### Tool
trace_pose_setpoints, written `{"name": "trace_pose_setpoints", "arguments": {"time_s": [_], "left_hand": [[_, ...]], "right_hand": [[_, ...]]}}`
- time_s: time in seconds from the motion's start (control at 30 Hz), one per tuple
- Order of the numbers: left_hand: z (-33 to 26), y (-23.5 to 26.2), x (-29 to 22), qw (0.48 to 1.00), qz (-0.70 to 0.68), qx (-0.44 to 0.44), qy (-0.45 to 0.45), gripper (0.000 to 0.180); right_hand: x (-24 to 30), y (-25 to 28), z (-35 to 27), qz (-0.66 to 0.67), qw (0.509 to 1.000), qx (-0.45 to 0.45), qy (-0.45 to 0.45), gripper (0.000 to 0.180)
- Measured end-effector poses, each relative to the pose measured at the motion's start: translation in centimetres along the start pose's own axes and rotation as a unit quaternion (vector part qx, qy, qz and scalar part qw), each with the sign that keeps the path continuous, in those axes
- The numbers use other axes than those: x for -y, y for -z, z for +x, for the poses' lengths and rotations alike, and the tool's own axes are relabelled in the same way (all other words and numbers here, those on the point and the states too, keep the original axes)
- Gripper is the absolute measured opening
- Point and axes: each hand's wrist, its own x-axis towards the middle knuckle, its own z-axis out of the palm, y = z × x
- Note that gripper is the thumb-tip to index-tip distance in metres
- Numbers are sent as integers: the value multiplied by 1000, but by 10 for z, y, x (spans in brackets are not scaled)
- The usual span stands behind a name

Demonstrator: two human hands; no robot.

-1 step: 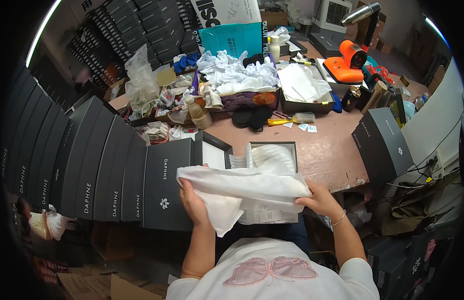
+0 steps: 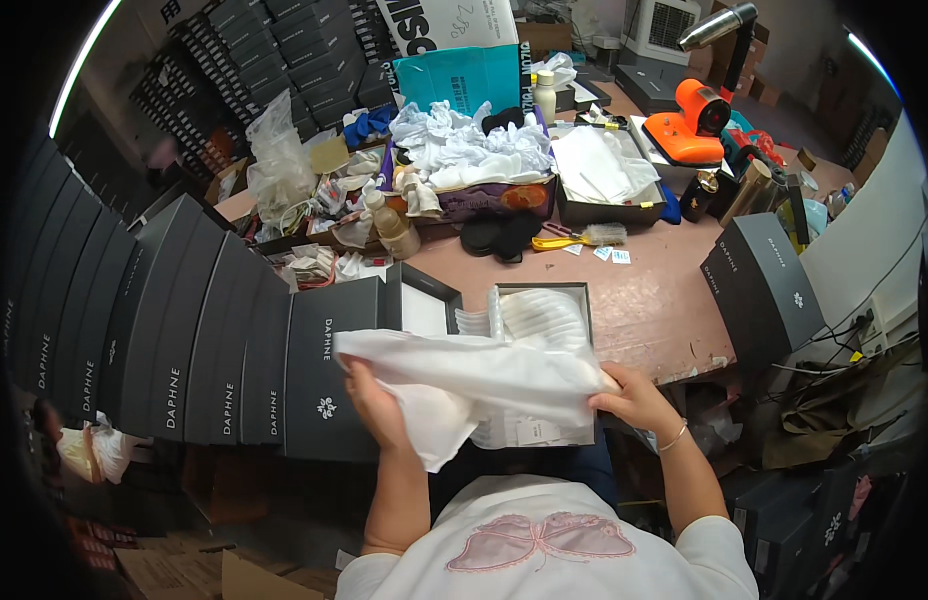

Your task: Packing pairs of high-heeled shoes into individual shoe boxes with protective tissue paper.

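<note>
Between my two hands stretches a long bundle wrapped in thin white paper; what it wraps is hidden. My left hand grips its left end, with a loose flap of paper hanging beside the fingers. The right end is pinched in my right hand. Just beneath the bundle stands an open dark shoe box, lined with white ribbed air cushioning. A small white label shows near its front edge. The dark box lid, pale inside, leans at the box's left.
A row of closed dark boxes lines the left side. Further back lie a carton of crumpled white paper, a tray of flat white sheets, a yellow-handled brush and an orange device. Two dark boxes stand right.
The left end of the wrapped bundle has shifted slightly left and the paper is drawn a little wider. Both hands keep their hold.
</note>
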Motion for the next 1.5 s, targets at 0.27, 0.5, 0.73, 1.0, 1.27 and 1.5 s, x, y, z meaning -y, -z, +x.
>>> {"name": "trace_pose_setpoints", "arguments": {"time_s": [0.27,0.5,0.73,1.0,1.27,1.5], "left_hand": [[1,-68,-74,818,87,-13,-569,46],[6,-48,78,784,499,356,-100,60],[-47,-77,27,809,128,505,271,69],[-78,-15,82,748,-280,300,521,69],[-107,-35,46,884,-173,93,425,64],[-79,-13,58,866,-160,103,463,76]], "right_hand": [[-45,-2,15,259,950,-133,-111,37],[-23,36,14,201,968,-131,-77,43],[26,53,29,15,977,211,-7,49],[59,-52,48,-299,910,67,279,40],[34,-100,54,-377,885,-30,273,54],[-2,-71,60,-380,904,-154,124,47]]}}
